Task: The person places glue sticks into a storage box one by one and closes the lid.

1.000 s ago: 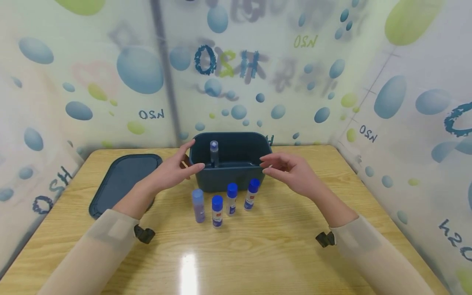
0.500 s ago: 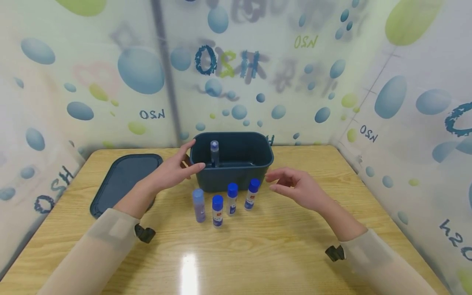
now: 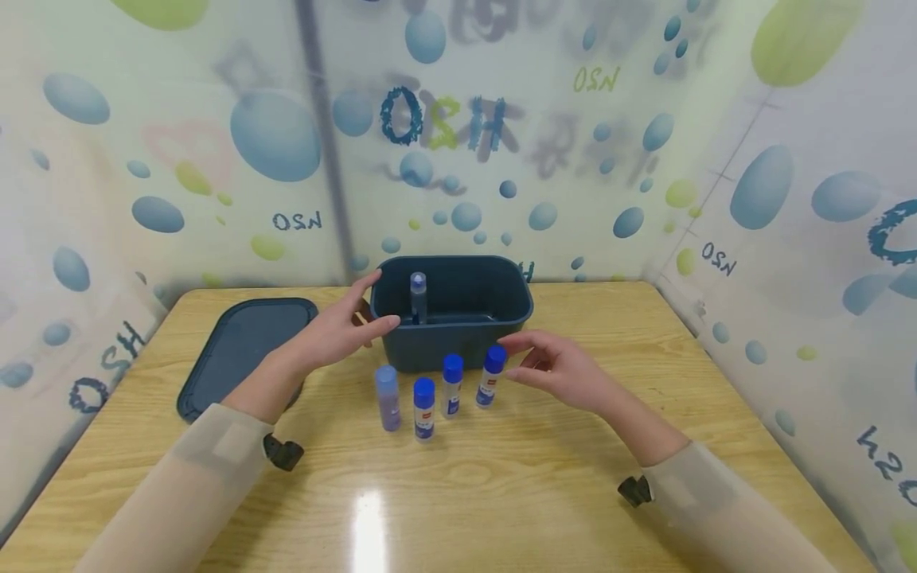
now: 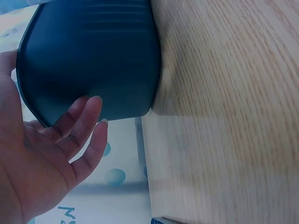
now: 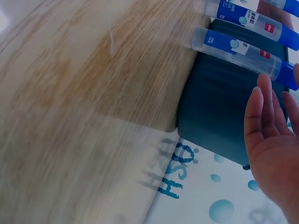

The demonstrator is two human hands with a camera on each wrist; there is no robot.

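Observation:
A dark blue bin (image 3: 444, 346) stands at the back of the table. My left hand (image 3: 337, 330) spans its left end, the thumb at the near rim and the index finger by the far corner. In the left wrist view its other fingers (image 4: 77, 123) lie loosely beside the end wall. Inside the bin one glue bottle (image 3: 419, 302) stands upright at the left. In front are several liquid glue bottles with blue caps. My right hand (image 3: 562, 370) reaches the cap of the rightmost glue bottle (image 3: 489, 386), thumb and fingers apart around it; contact is unclear.
A dark blue lid (image 3: 239, 350) lies flat on the wooden table (image 3: 501, 493) to the left. Left of the rightmost bottle stand more glue bottles (image 3: 424, 418), one paler bottle (image 3: 388, 402) at the left end. A patterned wall (image 3: 458, 191) rises behind the bin.
My right hand has come down from the bin's right rim, first out to the right, then left to the rightmost glue bottle's cap. The left hand stays at the bin's end.

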